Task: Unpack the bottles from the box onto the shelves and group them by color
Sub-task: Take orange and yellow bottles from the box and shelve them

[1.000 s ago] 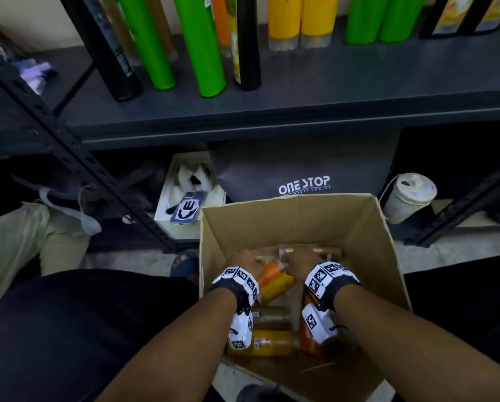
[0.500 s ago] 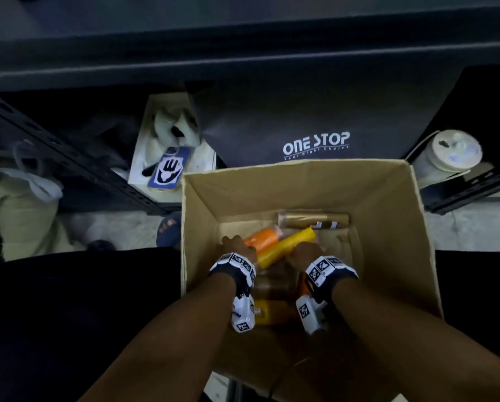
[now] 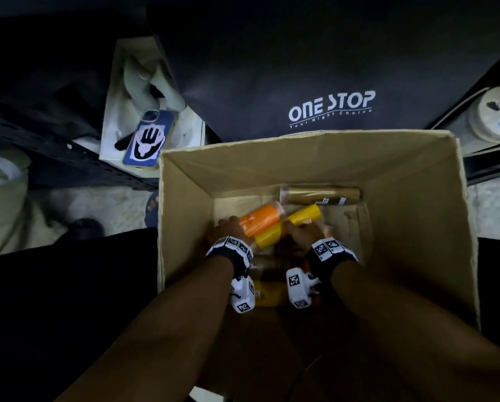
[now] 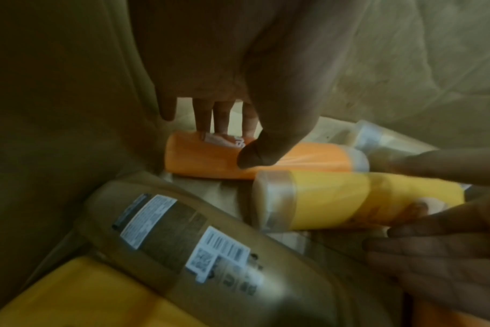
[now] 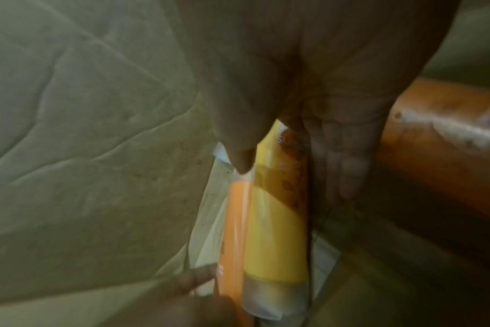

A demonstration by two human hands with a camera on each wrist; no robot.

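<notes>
Both hands are down inside the open cardboard box point(image 3: 417, 227). My left hand point(image 3: 228, 227) grips an orange bottle point(image 3: 259, 220), with the thumb point(image 4: 255, 157) on top of it and the fingers behind it. Right beside it, my right hand point(image 3: 301, 233) holds a yellow bottle point(image 3: 289, 224) between the thumb point(image 5: 242, 159) and the fingers. The two bottles lie side by side and touch point(image 5: 274, 221). A gold bottle point(image 3: 320, 194) lies along the far wall. Another gold bottle with barcode labels point(image 4: 196, 243) and a second yellow one point(image 3: 269, 294) lie under my wrists.
A dark orange bottle point(image 5: 434, 143) lies to the right of my right hand. Behind the box stands a black "ONE STOP" bag point(image 3: 330, 105). A blue-cased phone point(image 3: 148, 139) rests on a white box at the left, and a white lidded cup point(image 3: 495, 117) stands at the right. Black rack posts flank the box.
The view has tipped down from the shelf of bottles onto the box. Both hands have drawn back toward me, so the orange and yellow bottles now show beyond them.
</notes>
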